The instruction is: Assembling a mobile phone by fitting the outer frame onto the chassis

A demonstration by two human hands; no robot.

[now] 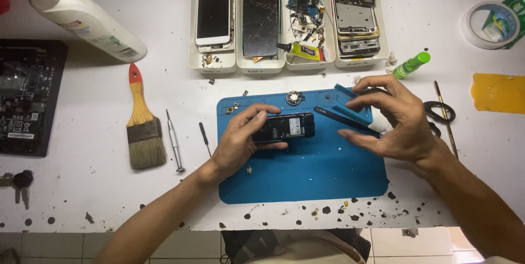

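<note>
My left hand (240,138) grips a small black phone body (284,127), open side up, flat on a blue work mat (306,176). My right hand (394,119) hovers over the mat's right side, fingers curled around a white cloth or wipe (381,127), next to black tweezers (333,116) and a blue plastic tool (353,100) that lie by its fingertips. A small round metal part (294,98) rests at the mat's top edge.
Several white trays (290,64) at the back hold a white phone (213,12), a cracked black screen (261,15), a yellow glue tube (301,51) and loose parts. A brush (143,127), two screwdrivers (175,141), white bottle (82,18), green bottle (411,65), scissors (437,112), tape roll (489,23) surround.
</note>
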